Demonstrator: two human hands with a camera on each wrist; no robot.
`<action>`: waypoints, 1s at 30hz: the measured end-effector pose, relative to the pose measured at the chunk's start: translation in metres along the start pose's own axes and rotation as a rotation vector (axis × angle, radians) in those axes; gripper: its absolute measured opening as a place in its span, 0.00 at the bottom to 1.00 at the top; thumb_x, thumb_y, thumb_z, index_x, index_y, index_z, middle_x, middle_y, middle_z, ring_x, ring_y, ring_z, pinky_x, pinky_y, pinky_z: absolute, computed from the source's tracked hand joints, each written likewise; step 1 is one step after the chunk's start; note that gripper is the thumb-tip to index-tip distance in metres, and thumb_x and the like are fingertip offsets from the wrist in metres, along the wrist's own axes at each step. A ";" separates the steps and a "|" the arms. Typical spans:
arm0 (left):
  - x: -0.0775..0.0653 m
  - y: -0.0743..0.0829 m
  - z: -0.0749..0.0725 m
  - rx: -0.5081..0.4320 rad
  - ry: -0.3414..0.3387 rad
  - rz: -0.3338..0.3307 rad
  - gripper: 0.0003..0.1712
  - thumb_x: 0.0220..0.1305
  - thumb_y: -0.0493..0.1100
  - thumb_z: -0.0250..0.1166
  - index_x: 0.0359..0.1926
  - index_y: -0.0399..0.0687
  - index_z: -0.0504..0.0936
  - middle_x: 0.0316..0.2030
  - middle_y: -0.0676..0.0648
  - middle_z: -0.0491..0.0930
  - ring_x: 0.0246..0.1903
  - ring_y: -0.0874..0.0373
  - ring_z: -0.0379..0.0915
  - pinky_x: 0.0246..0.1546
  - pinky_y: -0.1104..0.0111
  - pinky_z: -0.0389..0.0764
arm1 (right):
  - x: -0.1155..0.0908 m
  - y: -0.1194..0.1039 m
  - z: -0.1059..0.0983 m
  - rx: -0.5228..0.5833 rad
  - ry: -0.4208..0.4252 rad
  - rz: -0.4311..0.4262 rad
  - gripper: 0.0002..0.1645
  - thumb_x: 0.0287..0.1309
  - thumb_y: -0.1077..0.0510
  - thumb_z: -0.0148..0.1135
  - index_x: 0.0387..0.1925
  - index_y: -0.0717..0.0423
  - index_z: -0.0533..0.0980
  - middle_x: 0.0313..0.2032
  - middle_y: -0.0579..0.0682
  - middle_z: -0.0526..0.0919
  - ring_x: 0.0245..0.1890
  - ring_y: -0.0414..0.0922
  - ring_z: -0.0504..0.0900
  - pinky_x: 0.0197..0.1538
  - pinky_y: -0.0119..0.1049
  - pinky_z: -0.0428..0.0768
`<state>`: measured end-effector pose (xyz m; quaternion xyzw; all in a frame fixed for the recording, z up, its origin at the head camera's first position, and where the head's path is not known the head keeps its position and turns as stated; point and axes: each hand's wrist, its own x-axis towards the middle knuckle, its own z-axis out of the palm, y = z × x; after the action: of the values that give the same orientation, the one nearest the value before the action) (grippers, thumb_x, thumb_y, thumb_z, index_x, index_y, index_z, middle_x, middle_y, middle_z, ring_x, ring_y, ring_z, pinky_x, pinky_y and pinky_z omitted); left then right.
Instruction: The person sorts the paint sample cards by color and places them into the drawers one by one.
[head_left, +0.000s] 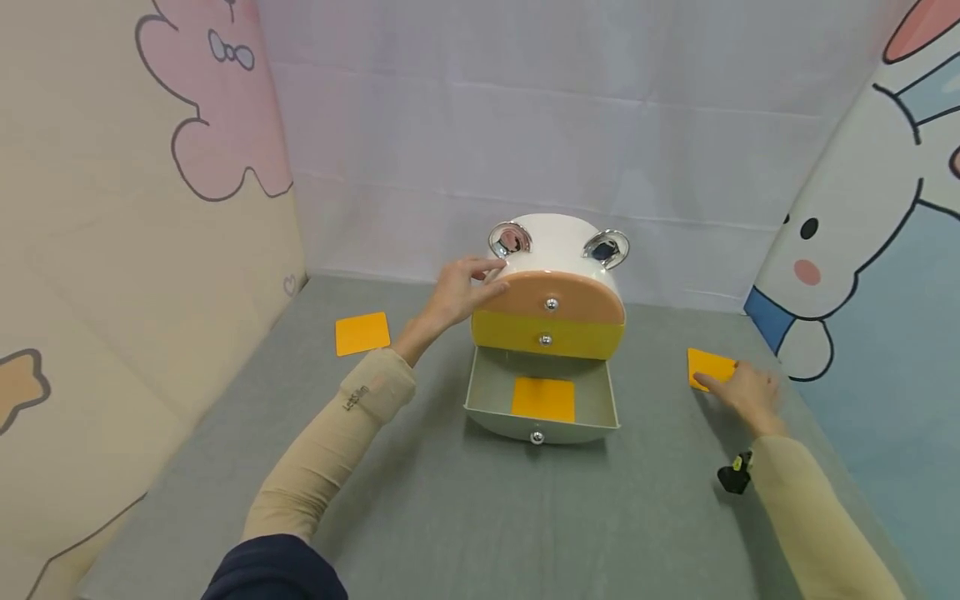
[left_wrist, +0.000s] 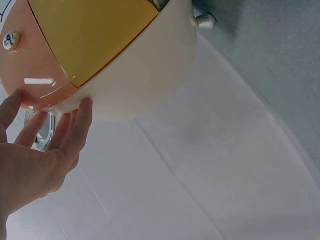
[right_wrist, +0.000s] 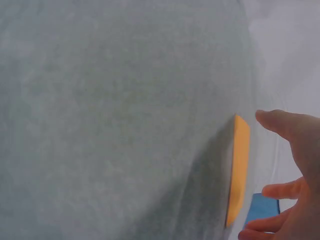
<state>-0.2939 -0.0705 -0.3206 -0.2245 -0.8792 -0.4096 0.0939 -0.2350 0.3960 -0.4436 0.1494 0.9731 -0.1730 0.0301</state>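
Note:
A small animal-shaped drawer cabinet (head_left: 558, 242) has a white top, two shiny silver ears, and orange, yellow and grey-green drawers. Its bottom drawer (head_left: 487, 383) is pulled out, and an orange card (head_left: 543, 400) lies inside. My left hand (head_left: 457, 292) rests its fingertips on the cabinet's upper left side, by the ear; the left wrist view shows the fingers (left_wrist: 77, 127) spread against the shell. Over at the right, my right hand (head_left: 746, 396) is at another orange card (head_left: 705, 365) lying on the table. Thumb and fingers are spread around it in the right wrist view, without a visible grip.
A third orange card (head_left: 362, 333) lies on the grey-green table (head_left: 420, 517), left of the cabinet. A white cloth wall (head_left: 465, 133) stands behind, with cartoon-printed walls at both sides. A small black device (head_left: 735, 473) is at my right wrist.

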 end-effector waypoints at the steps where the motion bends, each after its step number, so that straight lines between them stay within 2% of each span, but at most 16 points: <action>1: 0.000 0.000 0.000 0.000 0.000 0.001 0.24 0.61 0.47 0.67 0.58 0.46 0.80 0.56 0.41 0.79 0.50 0.45 0.78 0.50 0.57 0.80 | 0.000 0.001 0.001 0.000 -0.025 0.018 0.60 0.58 0.29 0.52 0.63 0.81 0.54 0.55 0.81 0.62 0.50 0.73 0.59 0.51 0.63 0.59; 4: 0.001 0.000 -0.001 0.004 -0.004 0.004 0.24 0.61 0.48 0.67 0.58 0.46 0.80 0.56 0.41 0.79 0.50 0.45 0.78 0.50 0.57 0.80 | 0.000 0.001 0.002 0.005 -0.083 0.066 0.66 0.56 0.26 0.52 0.66 0.81 0.48 0.56 0.84 0.58 0.51 0.75 0.58 0.48 0.64 0.60; 7: 0.002 -0.001 -0.001 -0.001 -0.008 0.002 0.24 0.62 0.48 0.67 0.58 0.45 0.80 0.56 0.40 0.79 0.49 0.44 0.78 0.50 0.56 0.80 | 0.001 -0.001 0.002 0.006 -0.120 0.117 0.68 0.55 0.26 0.52 0.67 0.81 0.42 0.58 0.87 0.53 0.53 0.78 0.56 0.51 0.68 0.59; 12: 0.001 -0.003 0.001 -0.006 -0.010 -0.008 0.24 0.62 0.48 0.67 0.58 0.46 0.80 0.56 0.41 0.79 0.50 0.44 0.77 0.50 0.56 0.80 | 0.003 -0.004 0.002 0.005 -0.135 0.180 0.66 0.56 0.31 0.56 0.67 0.81 0.41 0.56 0.87 0.54 0.53 0.77 0.56 0.54 0.69 0.59; 16: 0.001 -0.005 0.004 0.008 -0.015 -0.014 0.24 0.62 0.49 0.67 0.58 0.47 0.80 0.55 0.42 0.80 0.50 0.45 0.78 0.50 0.58 0.80 | 0.002 -0.001 0.004 0.017 -0.140 0.170 0.62 0.57 0.35 0.57 0.66 0.82 0.43 0.55 0.86 0.55 0.52 0.76 0.55 0.54 0.71 0.57; 21: 0.002 -0.005 0.004 0.010 -0.007 -0.006 0.24 0.62 0.48 0.67 0.58 0.47 0.80 0.55 0.42 0.80 0.49 0.45 0.78 0.49 0.57 0.80 | 0.004 -0.001 0.008 0.018 -0.129 0.182 0.66 0.55 0.32 0.57 0.66 0.83 0.43 0.58 0.89 0.51 0.57 0.80 0.51 0.57 0.75 0.53; 23: 0.002 -0.004 0.004 0.011 -0.005 -0.004 0.24 0.62 0.48 0.67 0.57 0.47 0.80 0.55 0.42 0.80 0.49 0.45 0.78 0.49 0.57 0.80 | 0.005 -0.002 0.009 0.010 -0.111 0.195 0.66 0.54 0.31 0.58 0.66 0.83 0.44 0.58 0.88 0.52 0.57 0.79 0.52 0.56 0.74 0.54; 27: 0.001 -0.003 0.004 0.009 -0.008 -0.004 0.24 0.61 0.48 0.67 0.57 0.47 0.80 0.55 0.41 0.80 0.50 0.45 0.78 0.50 0.57 0.80 | 0.006 -0.002 0.011 0.010 -0.091 0.213 0.64 0.54 0.34 0.60 0.65 0.84 0.47 0.57 0.87 0.54 0.57 0.78 0.53 0.57 0.72 0.55; 30: 0.001 -0.003 0.004 0.004 -0.005 -0.002 0.24 0.61 0.47 0.67 0.57 0.46 0.80 0.55 0.41 0.80 0.50 0.45 0.78 0.50 0.57 0.80 | 0.005 -0.002 0.010 0.025 -0.086 0.187 0.63 0.54 0.35 0.61 0.65 0.84 0.47 0.59 0.88 0.52 0.60 0.81 0.50 0.60 0.75 0.52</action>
<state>-0.2960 -0.0684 -0.3247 -0.2246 -0.8805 -0.4073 0.0916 -0.2406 0.3919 -0.4525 0.2325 0.9503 -0.1881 0.0862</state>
